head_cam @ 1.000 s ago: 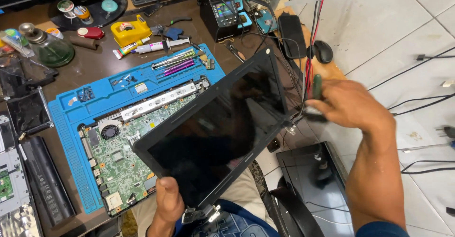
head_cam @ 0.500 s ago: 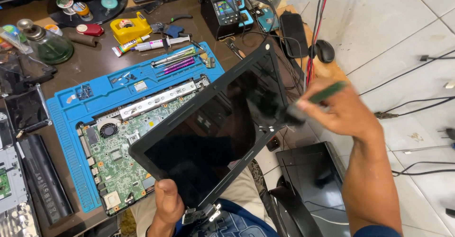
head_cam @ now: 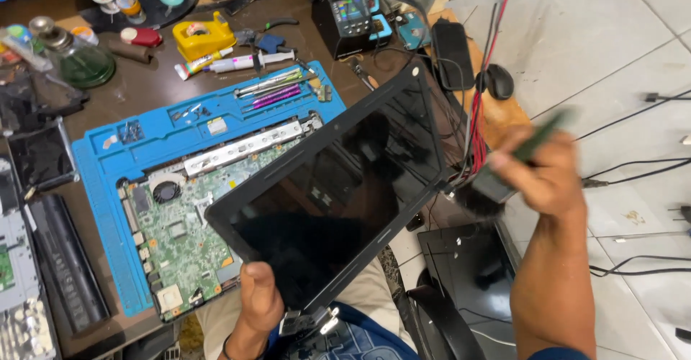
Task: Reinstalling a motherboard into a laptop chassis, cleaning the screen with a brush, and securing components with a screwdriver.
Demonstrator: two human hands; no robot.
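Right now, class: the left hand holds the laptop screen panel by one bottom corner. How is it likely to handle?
The screen panel is thin and wide, so it probably flexes and may crack if twisted. Held by the left hand at one corner only, it likely levers hard against that grip. Its glossy face looks slippery.

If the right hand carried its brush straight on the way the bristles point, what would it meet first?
Probably the right edge of the laptop screen panel. The right hand holds a green-handled brush with its dark bristles aimed left and down at that edge; blur leaves the depth uncertain.

laptop screen panel: black, rectangular, tilted, centre | station display: small, lit, top
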